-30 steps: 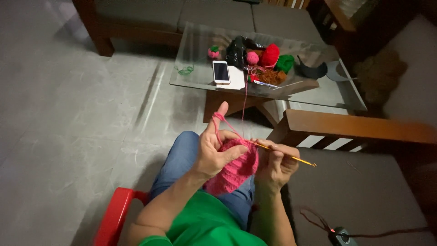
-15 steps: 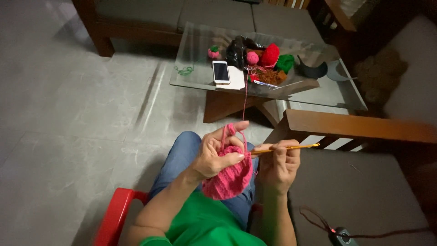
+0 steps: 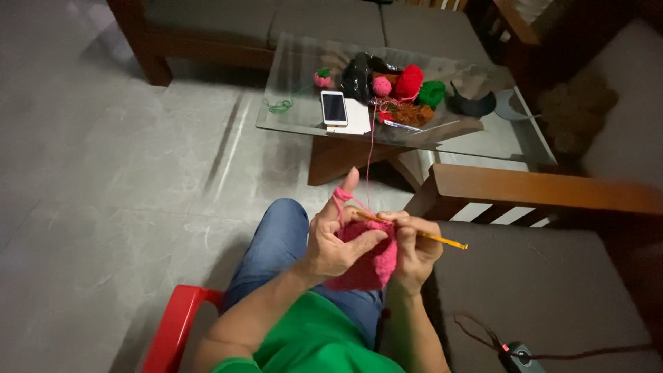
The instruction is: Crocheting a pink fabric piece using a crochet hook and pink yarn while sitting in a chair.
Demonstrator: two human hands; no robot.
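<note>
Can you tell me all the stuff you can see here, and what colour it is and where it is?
pink crochet piece: one, pink, held between both hands over the lap
crochet hook: one, yellow, in the right hand, pointing right
pink yarn strand: one, pink, running from the table down to the left hand's raised finger
glass table: one, clear top on wooden base, ahead
yarn balls: several, red, green and pink, on the table
phone: one, white with dark screen, on the table
black bag: one, black, beside the yarn
red chair: one, red, under the person
left hand: one, holding the piece
right hand: one, holding the hook
</note>
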